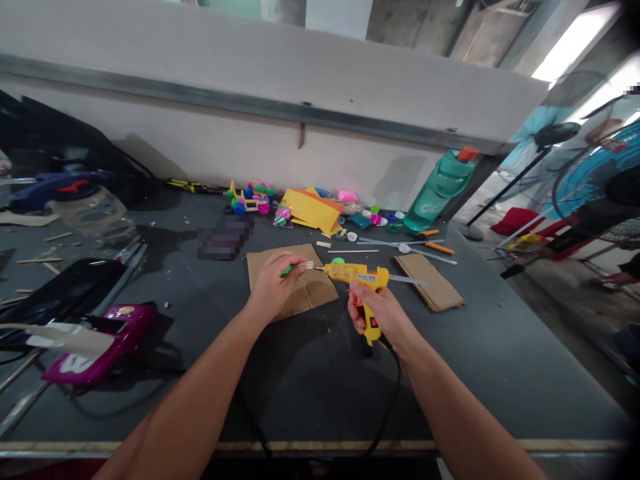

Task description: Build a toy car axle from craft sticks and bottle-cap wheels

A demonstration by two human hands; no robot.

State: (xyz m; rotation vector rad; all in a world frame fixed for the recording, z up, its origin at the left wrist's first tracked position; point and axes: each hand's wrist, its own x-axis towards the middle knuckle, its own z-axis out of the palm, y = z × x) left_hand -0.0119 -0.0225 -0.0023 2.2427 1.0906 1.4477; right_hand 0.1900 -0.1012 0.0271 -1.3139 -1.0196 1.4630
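Note:
My right hand point(373, 307) is wrapped round the grip of a yellow glue gun point(353, 273), its nozzle pointing left. A clear glue stick point(409, 280) sticks out of the gun's back end. Pinched in the fingers of my left hand point(275, 280) is a small piece point(303, 265), green at one end with pale, stick-like parts at the other. The nozzle tip meets or nearly meets the pale end; I cannot tell which. Below lies a flat sheet of cardboard point(313, 293) on the dark table point(320, 380).
A folded cardboard piece point(431, 283) and orange-handled scissors point(440, 248) lie at right. A teal bottle point(437, 190) stands behind. Yellow paper point(313, 211) and colourful small parts line the wall. A magenta power strip point(107, 343) sits left; the gun's cord point(397, 380) trails frontward.

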